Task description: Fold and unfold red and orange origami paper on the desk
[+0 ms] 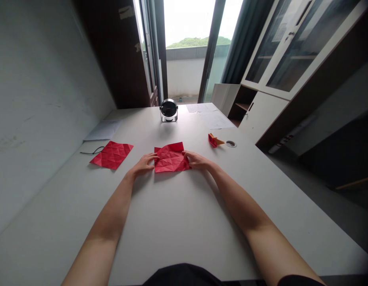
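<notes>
A creased sheet of red origami paper lies before me on the white table, its far edge raised and crossed by many fold lines. At its left edge rests my left hand, fingers stretched out and apart, the tips touching the paper. On the opposite side my right hand has its fingers and thumb closed on the paper's right edge. Farther left lies a second creased red sheet, apart from both hands. A small folded red and orange paper figure sits to the right.
A round black and silver device on a stand is at the table's far side. Beside the second sheet runs a thin black cord. White papers lie at the far right, others at far left. A round cable hole is near the figure.
</notes>
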